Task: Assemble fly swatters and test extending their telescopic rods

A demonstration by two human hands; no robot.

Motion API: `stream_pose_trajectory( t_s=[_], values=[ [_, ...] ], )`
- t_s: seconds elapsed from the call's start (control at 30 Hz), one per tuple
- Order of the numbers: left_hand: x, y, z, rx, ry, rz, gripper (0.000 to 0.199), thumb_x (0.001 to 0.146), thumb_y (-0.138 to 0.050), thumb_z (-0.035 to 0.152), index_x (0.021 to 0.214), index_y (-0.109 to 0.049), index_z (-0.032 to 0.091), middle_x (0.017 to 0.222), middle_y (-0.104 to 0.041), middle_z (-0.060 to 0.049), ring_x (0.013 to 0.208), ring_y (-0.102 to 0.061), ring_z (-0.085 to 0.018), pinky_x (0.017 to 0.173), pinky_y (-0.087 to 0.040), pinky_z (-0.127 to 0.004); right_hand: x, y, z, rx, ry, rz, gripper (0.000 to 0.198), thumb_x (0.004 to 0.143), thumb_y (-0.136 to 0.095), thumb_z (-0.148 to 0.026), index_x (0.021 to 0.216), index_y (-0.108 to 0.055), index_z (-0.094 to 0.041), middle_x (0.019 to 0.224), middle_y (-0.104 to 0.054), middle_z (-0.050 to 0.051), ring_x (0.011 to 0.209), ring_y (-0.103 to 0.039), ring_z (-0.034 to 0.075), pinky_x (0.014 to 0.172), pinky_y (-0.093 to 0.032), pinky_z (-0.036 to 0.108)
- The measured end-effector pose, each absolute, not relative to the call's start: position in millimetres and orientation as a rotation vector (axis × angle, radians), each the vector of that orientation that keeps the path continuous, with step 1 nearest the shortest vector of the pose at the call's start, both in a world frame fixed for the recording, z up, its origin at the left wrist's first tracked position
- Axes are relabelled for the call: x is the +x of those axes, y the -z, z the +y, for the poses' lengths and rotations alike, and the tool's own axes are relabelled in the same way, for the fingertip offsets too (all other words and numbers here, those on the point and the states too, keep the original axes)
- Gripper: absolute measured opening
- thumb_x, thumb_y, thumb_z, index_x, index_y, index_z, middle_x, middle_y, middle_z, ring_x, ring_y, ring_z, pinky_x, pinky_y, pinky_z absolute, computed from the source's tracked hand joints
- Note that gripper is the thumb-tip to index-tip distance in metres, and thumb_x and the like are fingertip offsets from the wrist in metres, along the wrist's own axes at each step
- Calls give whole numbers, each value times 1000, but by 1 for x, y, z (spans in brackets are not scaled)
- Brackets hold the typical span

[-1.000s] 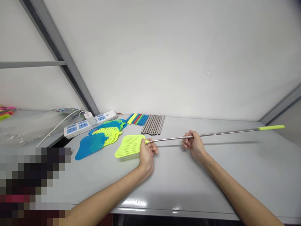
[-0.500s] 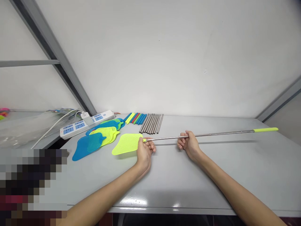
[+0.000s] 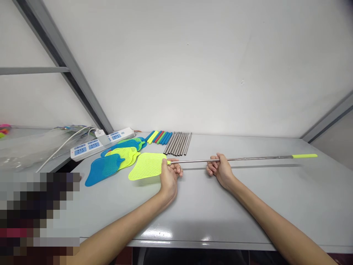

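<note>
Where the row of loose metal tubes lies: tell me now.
In the head view, the metal tubes lie near the picture's middle, toward the back of the table, just right of the coloured sticks and beyond the left hand.

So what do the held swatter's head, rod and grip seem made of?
Swatter head: probably matte plastic, a thin, evenly coloured sheet full of holes. Rod: polished metal, likely steel, from its silvery shine. Grip: smooth-looking, plastic or foam; too little detail to tell.

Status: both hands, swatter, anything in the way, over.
Left hand holds yellow swatter at its neck; right hand holds its metal rod. Rod extended, raised over table. Metal tubes lie just beyond, apart.
</note>
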State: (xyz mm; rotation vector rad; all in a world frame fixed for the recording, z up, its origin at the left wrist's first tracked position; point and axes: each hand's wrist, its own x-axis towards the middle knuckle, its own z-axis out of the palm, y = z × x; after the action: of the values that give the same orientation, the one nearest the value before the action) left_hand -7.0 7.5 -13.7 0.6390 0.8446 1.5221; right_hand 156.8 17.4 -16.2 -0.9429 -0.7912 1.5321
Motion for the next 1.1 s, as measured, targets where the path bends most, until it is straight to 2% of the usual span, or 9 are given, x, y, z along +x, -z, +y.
stream_pose_trajectory(
  t_s=[1.1],
  values=[
    [1, 17, -5, 747, -1531, 816, 35, 77, -30, 48, 72, -46, 17, 38, -39, 4, 34, -40, -10, 39, -32, -22, 136, 13, 0, -863, -1591, -837, 43, 77, -24, -40, 40, -29, -19, 31, -25, -4, 31, -33, 11, 39, -25, 24]
  ],
)
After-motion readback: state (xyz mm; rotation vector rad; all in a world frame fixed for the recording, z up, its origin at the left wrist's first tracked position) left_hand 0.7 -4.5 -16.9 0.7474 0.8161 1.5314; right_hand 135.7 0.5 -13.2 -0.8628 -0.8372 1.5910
